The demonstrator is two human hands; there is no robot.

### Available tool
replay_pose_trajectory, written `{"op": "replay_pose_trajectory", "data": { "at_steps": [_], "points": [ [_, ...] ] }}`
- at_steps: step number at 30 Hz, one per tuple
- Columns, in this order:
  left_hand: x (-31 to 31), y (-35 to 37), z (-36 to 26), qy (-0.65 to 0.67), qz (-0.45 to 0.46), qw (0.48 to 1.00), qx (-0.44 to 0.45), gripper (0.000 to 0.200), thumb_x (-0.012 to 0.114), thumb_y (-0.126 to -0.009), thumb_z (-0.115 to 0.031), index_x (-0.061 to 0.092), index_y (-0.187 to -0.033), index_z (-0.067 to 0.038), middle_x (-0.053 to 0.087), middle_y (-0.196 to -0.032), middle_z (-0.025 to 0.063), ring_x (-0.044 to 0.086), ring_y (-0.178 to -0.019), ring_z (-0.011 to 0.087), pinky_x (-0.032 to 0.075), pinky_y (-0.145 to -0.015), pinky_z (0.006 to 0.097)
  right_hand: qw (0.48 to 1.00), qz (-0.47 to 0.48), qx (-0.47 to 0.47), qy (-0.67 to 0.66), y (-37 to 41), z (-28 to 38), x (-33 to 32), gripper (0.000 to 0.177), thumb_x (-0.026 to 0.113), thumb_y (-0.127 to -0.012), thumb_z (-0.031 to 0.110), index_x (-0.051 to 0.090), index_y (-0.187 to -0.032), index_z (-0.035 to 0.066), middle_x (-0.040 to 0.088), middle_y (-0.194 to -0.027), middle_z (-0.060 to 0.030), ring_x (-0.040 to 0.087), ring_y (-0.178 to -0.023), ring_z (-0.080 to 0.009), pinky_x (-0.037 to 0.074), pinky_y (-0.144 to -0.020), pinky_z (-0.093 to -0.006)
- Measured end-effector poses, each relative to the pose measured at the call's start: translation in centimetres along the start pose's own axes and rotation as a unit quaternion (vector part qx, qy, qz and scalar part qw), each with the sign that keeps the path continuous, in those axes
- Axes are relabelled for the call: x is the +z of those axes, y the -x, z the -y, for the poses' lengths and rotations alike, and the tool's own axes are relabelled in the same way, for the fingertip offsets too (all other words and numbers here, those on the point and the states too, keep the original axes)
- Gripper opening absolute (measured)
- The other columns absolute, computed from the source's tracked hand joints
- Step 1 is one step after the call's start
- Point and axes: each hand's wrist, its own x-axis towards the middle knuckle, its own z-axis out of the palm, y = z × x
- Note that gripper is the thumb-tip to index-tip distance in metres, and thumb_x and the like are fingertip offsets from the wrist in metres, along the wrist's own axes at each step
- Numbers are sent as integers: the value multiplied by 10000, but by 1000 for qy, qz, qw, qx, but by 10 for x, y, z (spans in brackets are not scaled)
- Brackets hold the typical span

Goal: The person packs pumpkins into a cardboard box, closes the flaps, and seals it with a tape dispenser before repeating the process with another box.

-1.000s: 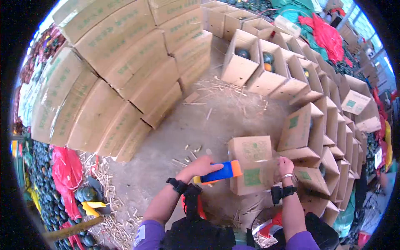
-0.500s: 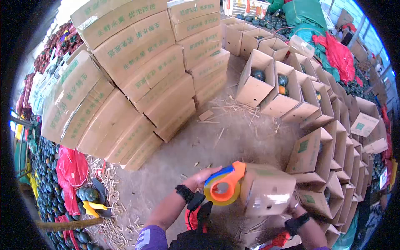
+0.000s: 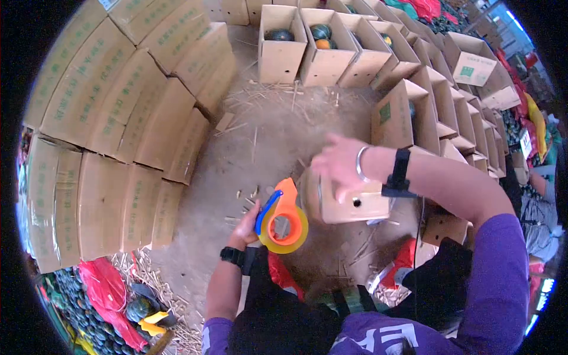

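Under right hand (image 3: 336, 165) (dispenser (image 3: 283, 222) left): box (image 3: 355, 207)

Orange tape dispenser (image 3: 283, 218), blue handle, yellow roll. Beside it, the plain tan box (image 3: 367, 210); green print on stacked cartons (image 3: 118, 118).

On your left, shut brown boxes (image 3: 118, 106) with green writing are piled up high. Ahead of you, open boxes (image 3: 283, 56) stand in a row. One holds a green pumpkin (image 3: 280, 35), and the next holds an orange pumpkin (image 3: 322, 44). Dry straw (image 3: 266, 94) lies on the dirt floor (image 3: 266, 148). Down low on your left, a red bag (image 3: 106, 290) lies beside a dark pumpkin (image 3: 137, 307).
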Motion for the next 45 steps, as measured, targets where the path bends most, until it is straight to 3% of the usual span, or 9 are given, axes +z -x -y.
{"op": "replay_pose_trajectory", "data": {
  "at_steps": [10, 18, 19, 21, 27, 34, 37, 42, 45],
  "points": [
    [57, 6, 69, 4, 47, 970, -238, 387, 463, -907, -310, 519, -1150, -14, 597, -1075, 89, 596, -932, 181, 475, -850, 306, 700, -7, 549, -457, 108, -6, 154, 888, 199, -802, 695, 599, -962, -81, 619, -903, -234, 599, -847, -352, 437, -820, -385],
    [137, -125, 97, -359, 76, 928, 68, 339, 443, -914, -265, 507, -1178, -61, 565, -1099, 73, 528, -998, 152, 404, -910, 318, 737, -150, 509, -418, 104, 35, 155, 807, 242, -840, 636, 609, -752, -76, 601, -671, -245, 635, -622, -304, 507, -636, -369],
    [158, -88, 72, -590, 154, 677, 412, 348, 439, -912, -265, 497, -1186, -59, 558, -1118, 97, 510, -1031, 181, 384, -929, 330, 751, -115, 521, -389, 105, 34, 151, 787, 255, -843, 625, 598, -815, -83, 603, -734, -263, 623, -722, -337, 482, -710, -392],
    [115, -113, 83, -386, 69, 917, 72, 423, 462, -896, -279, 456, -1237, -30, 520, -1196, 72, 480, -1051, 164, 360, -933, 299, 695, -74, 574, -426, 107, 31, 122, 681, 334, -860, 537, 382, -1240, -26, 481, -1177, -267, 490, -1047, -414, 381, -916, -421],
    [105, -15, -15, -698, -219, 682, 28, 531, 380, -888, -459, 552, -1076, 7, 594, -984, 235, 559, -979, 347, 427, -824, 406, 462, -556, 236, -649, 51, 42, 140, 800, 604, -779, 306, 164, -1363, -18, 333, -1346, -213, 315, -1260, -312, 244, -1033, -351],
    [90, -29, -42, -538, -347, 737, 216, 597, 407, -852, -515, 587, -1001, 34, 624, -907, 215, 597, -905, 323, 445, -786, 395, 628, -511, 409, -422, -10, 35, 157, 458, 470, -864, 333, 476, -1198, 20, 483, -1235, -164, 423, -1173, -259, 315, -981, -355],
    [52, -34, -16, -335, -344, 859, 179, 582, 462, -842, -496, 564, -1064, 33, 629, -937, 145, 595, -895, 243, 453, -767, 334, 213, -327, 249, -886, -7, 34, 200, 501, 405, -885, 455, 512, -1171, 58, 544, -1148, -73, 498, -1033, -171, 388, -898, -322],
    [66, 35, -15, -393, -417, 793, 210, 572, 408, -885, -469, 509, -1111, 46, 597, -1012, 120, 547, -958, 213, 415, -827, 303, 319, -323, 215, -865, -20, 49, 180, 567, 428, -868, 485, 474, -1205, 31, 542, -1160, -108, 542, -1008, -239, 426, -863, -345],
    [40, 87, 3, -257, -407, 850, 216, 571, 360, -909, -460, 477, -1170, 33, 579, -1072, 127, 538, -1016, 218, 398, -885, 309, 630, -322, 245, -663, -38, 45, 155, 537, 503, -849, 430, 473, -1200, 24, 546, -1158, -78, 544, -1002, -190, 434, -848, -344]
  ]
}}
